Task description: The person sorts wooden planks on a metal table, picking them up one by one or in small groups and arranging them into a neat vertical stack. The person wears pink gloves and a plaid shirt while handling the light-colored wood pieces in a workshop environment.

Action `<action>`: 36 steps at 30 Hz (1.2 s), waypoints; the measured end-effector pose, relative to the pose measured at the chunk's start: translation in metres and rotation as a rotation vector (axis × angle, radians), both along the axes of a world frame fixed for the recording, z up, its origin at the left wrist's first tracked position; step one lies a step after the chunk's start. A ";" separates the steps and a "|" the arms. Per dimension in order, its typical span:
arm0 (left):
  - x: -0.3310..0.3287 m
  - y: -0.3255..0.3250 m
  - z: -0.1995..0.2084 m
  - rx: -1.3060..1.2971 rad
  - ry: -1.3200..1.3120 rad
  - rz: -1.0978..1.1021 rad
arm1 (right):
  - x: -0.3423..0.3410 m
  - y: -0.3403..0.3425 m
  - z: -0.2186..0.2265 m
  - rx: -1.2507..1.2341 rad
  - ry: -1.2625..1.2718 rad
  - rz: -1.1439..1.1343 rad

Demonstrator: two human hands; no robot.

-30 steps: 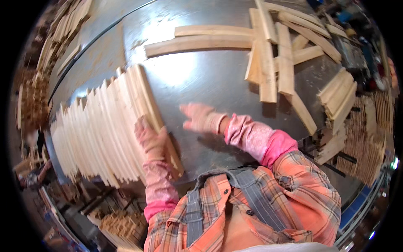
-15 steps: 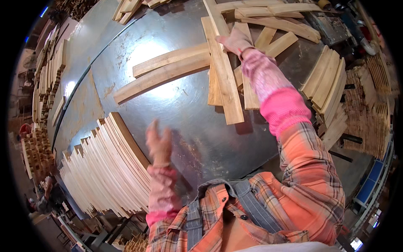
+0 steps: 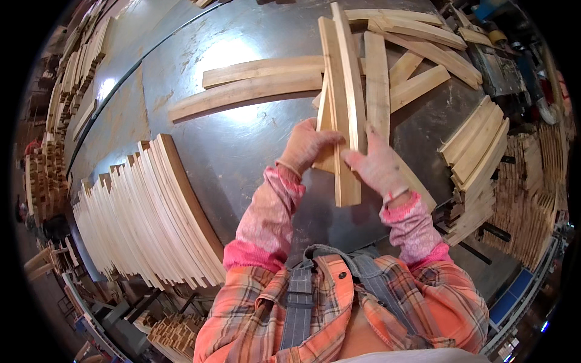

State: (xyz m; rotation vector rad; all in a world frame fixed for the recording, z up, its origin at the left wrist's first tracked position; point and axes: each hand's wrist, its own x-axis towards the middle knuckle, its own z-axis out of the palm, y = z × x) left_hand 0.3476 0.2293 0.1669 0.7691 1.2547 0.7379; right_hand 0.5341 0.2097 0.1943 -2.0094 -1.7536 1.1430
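Head view: near the front edge of the grey metal surface (image 3: 260,163), the left hand (image 3: 304,145) clamps two long, pale wooden boards (image 3: 341,109), seemingly to steady them; the right hand (image 3: 381,166) touches their side, grip unclear.

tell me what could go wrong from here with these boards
The fingers might get pinched, since the left hand and right hand are both at two long boards set close together. The crossed boards just beyond could shift if bumped. The row of boards at left shows no brace at its right side, so its end board might tip if knocked.
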 end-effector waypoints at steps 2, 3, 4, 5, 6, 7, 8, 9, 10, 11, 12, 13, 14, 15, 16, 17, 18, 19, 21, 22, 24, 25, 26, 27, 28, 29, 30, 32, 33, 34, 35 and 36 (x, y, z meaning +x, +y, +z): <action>-0.007 -0.029 0.006 0.022 0.227 -0.037 | -0.001 -0.035 -0.015 0.001 0.156 0.054; -0.013 -0.047 0.010 0.026 0.344 -0.059 | -0.003 -0.054 -0.021 0.010 0.211 0.088; -0.022 -0.064 0.000 0.108 0.287 -0.024 | -0.010 -0.072 -0.022 0.050 0.208 0.122; -0.033 -0.087 -0.004 0.086 0.281 0.057 | -0.018 -0.088 -0.025 0.090 0.206 0.158; -0.041 -0.112 0.000 0.060 0.272 0.125 | -0.027 -0.104 -0.034 0.059 0.190 0.205; -0.048 -0.140 0.005 0.035 0.264 0.197 | -0.039 -0.120 -0.045 0.083 0.186 0.284; -0.054 -0.169 0.009 0.059 0.287 0.281 | -0.054 -0.134 -0.051 0.060 0.227 0.337; -0.061 -0.196 0.010 0.083 0.306 0.363 | -0.069 -0.146 -0.055 0.037 0.266 0.388; -0.069 -0.219 0.010 0.022 0.415 0.340 | -0.079 -0.162 -0.065 -0.011 0.286 0.462; -0.076 -0.240 0.011 -0.041 0.525 0.322 | -0.090 -0.174 -0.070 -0.059 0.306 0.542; -0.084 -0.258 0.012 -0.083 0.577 0.274 | -0.102 -0.175 -0.052 -0.301 0.308 0.560; -0.092 -0.275 0.001 -0.075 0.651 0.192 | -0.107 -0.183 -0.052 -0.340 0.281 0.620; -0.103 -0.287 -0.009 -0.184 0.737 0.082 | -0.111 -0.193 -0.052 -0.379 0.254 0.678; -0.108 -0.289 -0.009 -0.290 0.808 -0.034 | -0.114 -0.197 -0.047 -0.417 0.217 0.730; -0.109 -0.288 -0.010 -0.331 0.894 0.050 | -0.119 -0.194 -0.044 -0.456 0.175 0.879; -0.107 -0.280 -0.012 -0.373 0.979 0.133 | -0.123 -0.185 -0.042 -0.495 0.133 1.026; -0.106 -0.271 -0.015 -0.402 1.055 0.203 | -0.128 -0.172 -0.038 -0.534 0.081 1.155; -0.114 -0.265 -0.027 -0.352 1.037 0.255 | -0.134 -0.154 -0.039 -0.398 0.034 1.289; -0.118 -0.245 -0.045 -0.357 1.092 0.354 | -0.153 -0.100 -0.055 -0.011 0.034 1.047; -0.116 -0.240 -0.047 -0.376 1.097 0.375 | -0.170 -0.053 -0.048 -0.009 0.010 0.890; -0.114 -0.223 -0.048 -0.390 1.116 0.394 | -0.193 0.049 -0.072 0.217 -0.158 0.768; -0.117 -0.220 -0.044 -0.391 1.107 0.417 | -0.199 0.080 -0.073 0.671 -0.294 0.705; -0.119 -0.215 -0.039 -0.379 1.097 0.429 | -0.200 0.122 -0.085 0.589 -0.420 0.663; -0.122 -0.213 -0.037 -0.373 1.084 0.448 | -0.202 0.153 -0.095 0.505 -0.542 0.627; -0.133 -0.217 -0.044 -0.321 1.143 0.465 | -0.207 0.160 -0.093 0.445 -0.601 0.646; -0.146 -0.219 -0.048 -0.265 1.124 0.474 | -0.209 0.168 -0.091 0.384 -0.663 0.661; -0.158 -0.220 -0.048 -0.212 1.102 0.478 | -0.211 0.171 -0.089 0.318 -0.728 0.675; -0.174 -0.216 -0.048 -0.167 1.104 0.457 | -0.218 0.156 -0.088 0.183 -0.771 0.768; -0.179 -0.222 -0.051 -0.161 1.124 0.454 | -0.223 0.137 -0.088 0.113 -0.786 0.824; -0.183 -0.225 -0.057 -0.151 1.139 0.456 | -0.218 0.109 -0.075 0.058 -0.649 0.853; -0.185 -0.228 -0.063 -0.138 1.152 0.457 | -0.207 0.076 -0.058 0.003 -0.514 0.878; -0.185 -0.228 -0.065 -0.126 1.137 0.467 | -0.200 0.052 -0.059 -0.082 -0.367 0.863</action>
